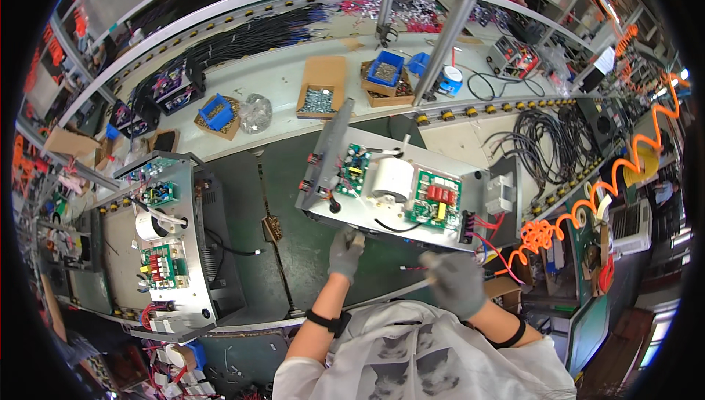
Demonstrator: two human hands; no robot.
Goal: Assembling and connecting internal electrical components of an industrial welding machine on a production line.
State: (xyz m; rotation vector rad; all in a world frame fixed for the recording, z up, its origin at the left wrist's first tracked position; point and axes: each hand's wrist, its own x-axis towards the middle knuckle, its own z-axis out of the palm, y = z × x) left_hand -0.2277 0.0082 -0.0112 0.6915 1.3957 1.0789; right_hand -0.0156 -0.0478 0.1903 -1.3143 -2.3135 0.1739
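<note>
An open electronic unit lies slanted on the green work surface before me. Its metal chassis carries a white cylindrical coil, a green circuit board with red parts, and a smaller green board beside the dark end panel. At the chassis's near edge is my left hand, in a grey glove, its fingers curled closed; what they hold is hidden. My right hand, also grey-gloved, is nearer to me, fingertips pinched together around something too unclear to name. A thin cable with a white connector lies beside it.
To the left stands a second similar open unit. Along the back shelf are a cardboard box of screws, blue bins, a clear plastic bag and black cables. A coiled orange air hose hangs at right, near black cables.
</note>
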